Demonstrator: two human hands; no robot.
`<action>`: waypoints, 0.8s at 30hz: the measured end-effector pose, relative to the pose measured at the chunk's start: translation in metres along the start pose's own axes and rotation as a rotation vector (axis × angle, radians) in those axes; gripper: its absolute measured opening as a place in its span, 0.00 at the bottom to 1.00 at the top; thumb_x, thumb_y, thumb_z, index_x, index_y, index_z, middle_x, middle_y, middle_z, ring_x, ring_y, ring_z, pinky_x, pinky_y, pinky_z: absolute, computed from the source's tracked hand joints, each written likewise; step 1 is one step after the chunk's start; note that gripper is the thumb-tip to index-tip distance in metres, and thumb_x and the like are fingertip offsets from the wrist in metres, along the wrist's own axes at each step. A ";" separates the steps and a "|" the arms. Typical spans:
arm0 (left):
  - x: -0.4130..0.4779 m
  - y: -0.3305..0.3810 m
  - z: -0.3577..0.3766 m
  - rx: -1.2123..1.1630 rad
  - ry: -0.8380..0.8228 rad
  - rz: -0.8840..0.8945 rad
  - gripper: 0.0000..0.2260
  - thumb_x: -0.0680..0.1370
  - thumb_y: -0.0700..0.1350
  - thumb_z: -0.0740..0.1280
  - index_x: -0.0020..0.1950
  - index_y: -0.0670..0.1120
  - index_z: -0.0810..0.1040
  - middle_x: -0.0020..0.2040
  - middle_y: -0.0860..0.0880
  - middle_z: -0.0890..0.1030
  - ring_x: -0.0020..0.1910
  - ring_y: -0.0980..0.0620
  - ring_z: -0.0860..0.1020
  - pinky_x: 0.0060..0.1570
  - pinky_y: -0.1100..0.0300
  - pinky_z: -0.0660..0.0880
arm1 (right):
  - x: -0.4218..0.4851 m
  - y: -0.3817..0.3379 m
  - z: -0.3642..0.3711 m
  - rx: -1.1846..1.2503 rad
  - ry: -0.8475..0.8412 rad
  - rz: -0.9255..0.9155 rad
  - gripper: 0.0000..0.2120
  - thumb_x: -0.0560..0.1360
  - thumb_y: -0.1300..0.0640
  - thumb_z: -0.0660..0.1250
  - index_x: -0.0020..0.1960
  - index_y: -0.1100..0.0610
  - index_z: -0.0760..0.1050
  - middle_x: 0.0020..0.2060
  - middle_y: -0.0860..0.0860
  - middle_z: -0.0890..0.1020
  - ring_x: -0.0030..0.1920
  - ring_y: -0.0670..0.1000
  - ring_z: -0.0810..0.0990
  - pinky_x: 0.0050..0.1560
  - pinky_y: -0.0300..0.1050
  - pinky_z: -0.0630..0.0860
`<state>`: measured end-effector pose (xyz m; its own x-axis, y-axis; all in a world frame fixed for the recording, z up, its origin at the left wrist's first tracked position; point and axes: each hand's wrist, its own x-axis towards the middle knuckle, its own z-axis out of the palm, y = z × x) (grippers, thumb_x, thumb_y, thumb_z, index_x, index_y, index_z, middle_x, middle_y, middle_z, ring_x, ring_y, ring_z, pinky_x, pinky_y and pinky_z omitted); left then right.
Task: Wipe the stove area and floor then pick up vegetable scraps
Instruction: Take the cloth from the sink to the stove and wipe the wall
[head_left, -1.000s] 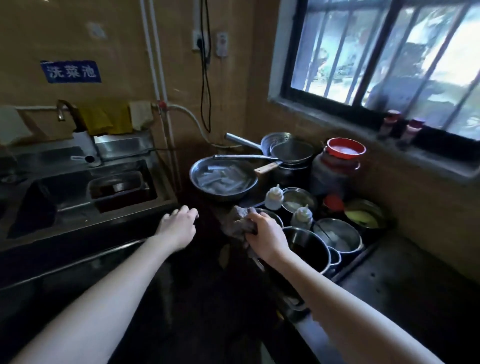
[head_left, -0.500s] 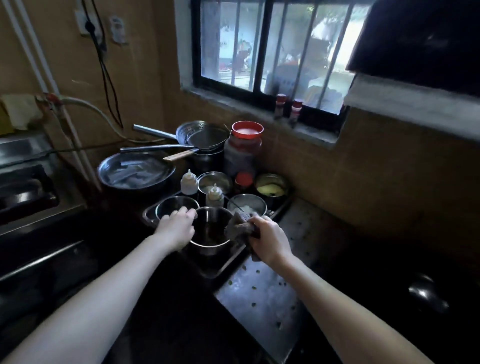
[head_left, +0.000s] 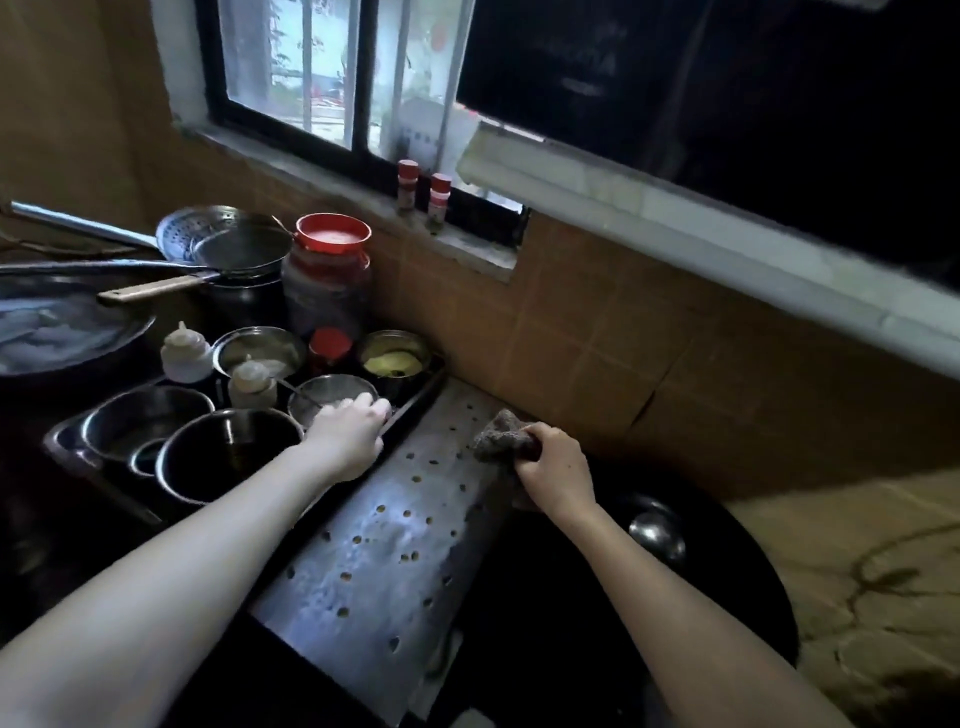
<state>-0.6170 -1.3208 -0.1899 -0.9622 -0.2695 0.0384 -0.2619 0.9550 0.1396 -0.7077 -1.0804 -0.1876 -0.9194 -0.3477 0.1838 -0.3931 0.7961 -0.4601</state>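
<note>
Firmly, right hand (head_left: 555, 464) grips a rag (head_left: 500, 439); left hand (head_left: 349, 434) hovers relaxed over the tray (head_left: 420, 396).

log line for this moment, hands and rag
phase: stove wipe | right hand: grips rag at far end of perforated panel | left hand: at condiment tray edge, grip unclear

No text can be read here. The dark range hood (head_left: 675, 104) at the upper right carries a row of faint pale letters with a smaller line beneath, but both are too blurred to make out. The two red-capped spice shakers (head_left: 408, 189) on the window sill (head_left: 467, 254) have labels too small to read. The big red-lidded jar (head_left: 327, 296) at the back edge of the surface (head_left: 395, 551), against the tiled wall, shows no legible label from this side.
</note>
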 end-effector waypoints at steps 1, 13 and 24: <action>0.006 0.008 0.000 -0.009 0.003 0.037 0.14 0.77 0.43 0.58 0.62 0.47 0.69 0.58 0.45 0.72 0.60 0.44 0.72 0.58 0.50 0.68 | 0.000 0.004 -0.005 0.017 0.020 0.055 0.16 0.69 0.58 0.66 0.56 0.50 0.78 0.51 0.51 0.82 0.52 0.54 0.80 0.48 0.45 0.76; 0.059 0.077 0.022 0.033 0.189 0.246 0.13 0.76 0.44 0.61 0.61 0.49 0.68 0.53 0.50 0.71 0.51 0.49 0.75 0.42 0.59 0.65 | 0.020 0.060 -0.043 -0.090 0.027 0.246 0.15 0.71 0.55 0.65 0.58 0.47 0.75 0.51 0.48 0.80 0.51 0.51 0.80 0.50 0.51 0.79; 0.108 0.154 0.034 -0.104 0.345 0.248 0.13 0.79 0.45 0.58 0.63 0.48 0.67 0.55 0.49 0.71 0.52 0.48 0.74 0.43 0.57 0.65 | 0.081 0.120 -0.070 0.094 0.148 0.224 0.10 0.76 0.62 0.64 0.56 0.53 0.74 0.54 0.53 0.75 0.29 0.43 0.76 0.22 0.28 0.70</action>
<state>-0.7639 -1.1990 -0.1981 -0.9094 -0.0764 0.4089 -0.0002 0.9831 0.1833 -0.8302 -0.9783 -0.1674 -0.9779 -0.0862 0.1903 -0.1829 0.7934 -0.5806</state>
